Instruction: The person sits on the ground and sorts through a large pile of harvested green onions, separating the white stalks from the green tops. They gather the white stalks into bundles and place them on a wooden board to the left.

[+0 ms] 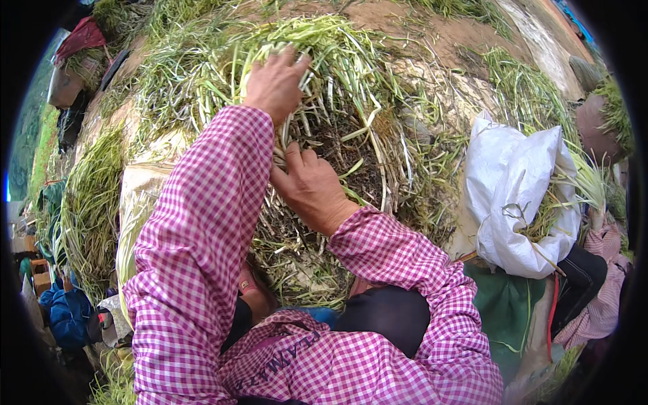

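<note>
A heap of uprooted green plants with long leaves and white stalks (354, 76), which look like spring onions, lies before me. My left hand (276, 83) rests on its leafy far part, fingers spread over pale green stalks; whether they grip any is unclear. Nearer to me, my right hand (316, 190) has its thumb and fingers around the lower ends of a few white stalks (284, 132). Beside that hand are dark, soil-covered roots (359, 167). Loose leaf scraps (314, 276) are scattered on the ground between my feet.
On the right, a white woven sack (516, 187) holds cut greens, with a person's checked sleeve (602, 283) behind it. Green cloth (506, 304) lies below the sack. Left of my arm stand a large leafy bundle (93, 212) and pale stalks (132, 223). A blue bag (66, 309) sits farther left.
</note>
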The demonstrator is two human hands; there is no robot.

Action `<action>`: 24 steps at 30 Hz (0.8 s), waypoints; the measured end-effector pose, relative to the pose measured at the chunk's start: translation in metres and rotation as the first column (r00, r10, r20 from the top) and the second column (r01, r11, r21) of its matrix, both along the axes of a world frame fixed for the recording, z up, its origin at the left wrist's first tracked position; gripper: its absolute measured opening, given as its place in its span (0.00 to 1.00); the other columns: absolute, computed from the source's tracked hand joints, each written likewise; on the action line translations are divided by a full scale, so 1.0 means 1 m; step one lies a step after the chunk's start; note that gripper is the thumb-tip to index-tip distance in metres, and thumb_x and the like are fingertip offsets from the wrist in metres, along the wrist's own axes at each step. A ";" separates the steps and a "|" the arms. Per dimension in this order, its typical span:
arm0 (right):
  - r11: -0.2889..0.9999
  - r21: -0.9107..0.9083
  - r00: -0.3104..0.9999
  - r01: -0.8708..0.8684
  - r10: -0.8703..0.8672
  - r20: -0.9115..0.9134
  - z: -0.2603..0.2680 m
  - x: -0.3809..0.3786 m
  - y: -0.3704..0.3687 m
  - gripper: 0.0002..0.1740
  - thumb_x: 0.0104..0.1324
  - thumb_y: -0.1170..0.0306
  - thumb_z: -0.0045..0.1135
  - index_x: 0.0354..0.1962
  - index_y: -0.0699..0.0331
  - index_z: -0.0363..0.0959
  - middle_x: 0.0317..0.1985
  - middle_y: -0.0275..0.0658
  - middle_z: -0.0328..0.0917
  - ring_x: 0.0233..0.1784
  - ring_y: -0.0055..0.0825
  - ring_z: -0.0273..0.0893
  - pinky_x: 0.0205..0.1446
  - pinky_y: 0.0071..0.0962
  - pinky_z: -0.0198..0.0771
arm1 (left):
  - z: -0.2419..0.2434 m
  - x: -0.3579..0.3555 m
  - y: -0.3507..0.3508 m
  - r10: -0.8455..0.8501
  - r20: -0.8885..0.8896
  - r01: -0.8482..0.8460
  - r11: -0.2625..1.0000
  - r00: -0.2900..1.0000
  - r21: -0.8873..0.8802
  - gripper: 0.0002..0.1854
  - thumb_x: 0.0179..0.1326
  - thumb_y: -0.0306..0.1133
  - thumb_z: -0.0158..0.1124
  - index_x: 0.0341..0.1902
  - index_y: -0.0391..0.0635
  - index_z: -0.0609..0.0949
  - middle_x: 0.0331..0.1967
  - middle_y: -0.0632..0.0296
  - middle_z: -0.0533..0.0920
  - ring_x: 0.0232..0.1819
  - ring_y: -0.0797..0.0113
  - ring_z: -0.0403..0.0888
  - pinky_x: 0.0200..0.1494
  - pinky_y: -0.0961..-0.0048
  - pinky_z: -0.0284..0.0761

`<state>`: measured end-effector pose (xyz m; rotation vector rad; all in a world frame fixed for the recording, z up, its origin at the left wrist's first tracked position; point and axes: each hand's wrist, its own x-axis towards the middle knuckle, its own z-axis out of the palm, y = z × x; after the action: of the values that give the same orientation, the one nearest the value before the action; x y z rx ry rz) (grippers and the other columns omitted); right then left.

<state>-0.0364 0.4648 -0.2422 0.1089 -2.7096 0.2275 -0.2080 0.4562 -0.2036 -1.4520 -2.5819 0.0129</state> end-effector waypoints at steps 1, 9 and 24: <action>1.000 0.009 1.000 0.003 -0.003 0.002 0.000 0.001 -0.001 0.29 0.57 0.72 0.49 0.59 0.59 0.59 0.43 0.54 0.67 0.35 0.36 0.70 0.30 0.27 0.70 | -0.001 -0.004 0.003 0.183 0.020 -0.178 0.973 0.983 -0.145 0.27 0.58 0.34 0.56 0.62 0.46 0.66 0.64 0.48 0.62 0.65 0.49 0.59 0.65 0.46 0.53; 0.990 0.070 0.972 -0.127 0.138 -0.192 0.004 0.005 -0.010 0.29 0.59 0.69 0.45 0.60 0.54 0.59 0.46 0.55 0.70 0.32 0.32 0.69 0.29 0.25 0.68 | 0.018 -0.029 -0.069 0.370 0.131 -0.391 0.842 0.920 0.371 0.07 0.50 0.19 0.57 0.33 0.42 0.74 0.30 0.60 0.77 0.28 0.70 0.75 0.27 0.74 0.73; 0.028 -0.930 0.930 0.366 0.034 0.366 0.037 0.010 0.074 0.29 0.51 0.78 0.61 0.51 0.69 0.60 0.44 0.42 0.72 0.50 0.32 0.72 0.60 0.34 0.67 | 0.016 0.007 -0.095 -0.053 0.777 -0.774 0.067 0.627 0.629 0.16 0.52 0.29 0.61 0.45 0.37 0.75 0.43 0.50 0.77 0.44 0.61 0.75 0.47 0.68 0.75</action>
<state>-0.0267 0.5387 -0.2048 -0.7432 -2.0278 2.1662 -0.2013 0.3610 -0.1879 -0.0689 -2.1995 -2.0286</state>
